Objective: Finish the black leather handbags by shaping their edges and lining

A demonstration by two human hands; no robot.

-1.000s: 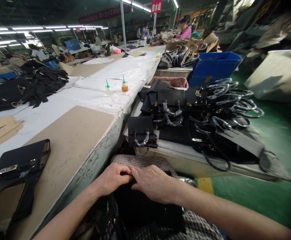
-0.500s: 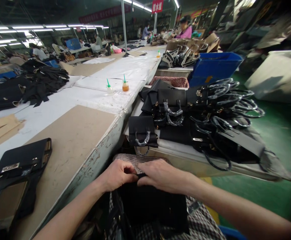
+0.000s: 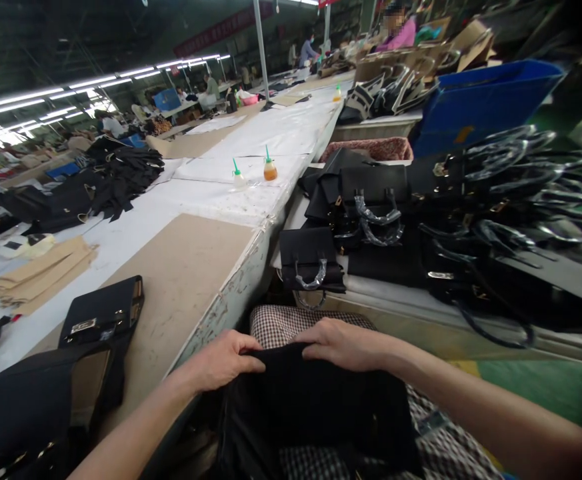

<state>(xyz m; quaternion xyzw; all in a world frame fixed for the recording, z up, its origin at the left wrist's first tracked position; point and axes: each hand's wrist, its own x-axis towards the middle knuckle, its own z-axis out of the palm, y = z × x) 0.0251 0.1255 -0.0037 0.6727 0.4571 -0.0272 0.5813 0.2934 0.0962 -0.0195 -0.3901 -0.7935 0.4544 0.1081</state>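
A black handbag (image 3: pixel 321 400) lies on my lap over a checked cloth (image 3: pixel 298 323). Along the bag's far edge, my left hand (image 3: pixel 228 360) pinches the material between thumb and fingers. To its right, my right hand (image 3: pixel 338 343) grips the same edge, its thumb on the near side. A short stretch of edge shows between the two hands. The bag's lower part is dark, and its details are hard to make out. On the table at my left, a black bag piece (image 3: pixel 98 310) with metal fittings lies beside another black bag piece (image 3: pixel 31 400).
Finished-looking black handbags (image 3: pixel 375 193) with plastic-wrapped handles are piled on a bench at right. Two glue bottles (image 3: pixel 269 167) with green tips stand on the long white table. Behind the pile sits a blue bin (image 3: pixel 485 100). Tan sheets (image 3: pixel 51 270) lie at left. People work farther back.
My hands have moved apart along the bag's edge, exposing more of it between them. The camera view has turned left and tilted, shifting the surroundings rightward.
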